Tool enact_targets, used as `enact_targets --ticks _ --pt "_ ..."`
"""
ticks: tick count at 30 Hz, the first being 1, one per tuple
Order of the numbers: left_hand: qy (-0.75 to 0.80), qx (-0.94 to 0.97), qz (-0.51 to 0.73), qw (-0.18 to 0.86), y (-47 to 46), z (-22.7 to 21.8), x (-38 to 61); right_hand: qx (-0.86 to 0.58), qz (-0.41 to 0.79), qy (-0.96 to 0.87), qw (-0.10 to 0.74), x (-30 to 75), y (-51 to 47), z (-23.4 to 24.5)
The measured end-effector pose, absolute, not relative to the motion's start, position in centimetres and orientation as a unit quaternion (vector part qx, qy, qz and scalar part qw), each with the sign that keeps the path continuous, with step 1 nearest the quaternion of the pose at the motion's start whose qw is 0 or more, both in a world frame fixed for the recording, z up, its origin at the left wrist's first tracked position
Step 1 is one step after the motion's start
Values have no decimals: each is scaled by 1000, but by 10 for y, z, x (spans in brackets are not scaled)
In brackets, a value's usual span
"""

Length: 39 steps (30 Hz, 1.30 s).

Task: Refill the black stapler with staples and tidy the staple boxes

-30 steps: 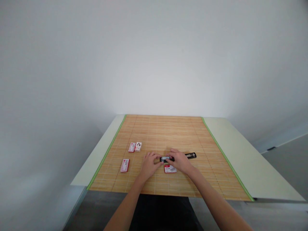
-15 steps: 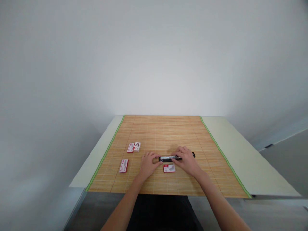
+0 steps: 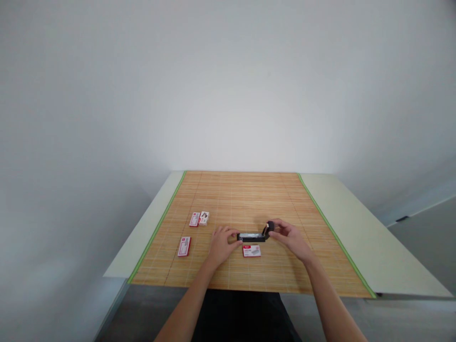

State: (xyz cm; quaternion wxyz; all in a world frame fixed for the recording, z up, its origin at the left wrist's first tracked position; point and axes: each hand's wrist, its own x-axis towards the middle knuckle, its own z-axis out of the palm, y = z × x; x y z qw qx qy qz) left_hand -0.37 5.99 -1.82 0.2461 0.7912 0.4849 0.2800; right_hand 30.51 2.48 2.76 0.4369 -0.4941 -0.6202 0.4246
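Observation:
A black stapler [image 3: 251,237] lies lengthwise on the bamboo mat, its top arm swung up at the right end and a silvery strip showing along its open channel. My left hand [image 3: 221,244] pinches the stapler's left end between thumb and fingers. At the other end my right hand [image 3: 290,237] grips the raised top arm between thumb and fingertips. Just in front of the stapler a red and white staple box [image 3: 251,251] lies flat on the mat.
Toward the left of the bamboo mat [image 3: 245,190] lie another red and white box [image 3: 184,246], and farther back a similar box [image 3: 194,219] beside a small white box [image 3: 204,218]. The white table [image 3: 342,204] meets a plain wall behind.
My right hand has lifted the stapler's top arm from lying back to the right until it stands partly upright. My left hand stays at the left end.

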Motion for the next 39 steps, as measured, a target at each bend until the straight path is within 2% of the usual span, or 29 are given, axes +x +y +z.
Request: enact_targets --ticks 6,11,16,21,29,35,39 --pt "489 790 276 244 60 -18 -4 -461 288 -776 319 239 50 46" --pt "490 790 282 238 59 -15 -3 -474 249 -802 265 226 58 38" --pt "454 803 314 224 39 5 8 -534 248 -750 303 240 59 27" --pt "321 896 223 211 18 20 24 -595 271 -676 338 259 55 9" --pt "493 819 227 184 30 9 17 -596 367 -568 433 269 32 -5" --pt "434 839 171 280 36 17 -13 -572 462 -507 449 269 8 -7" --pt "442 833 180 279 35 18 -8 -567 496 -486 443 265 1 -9"
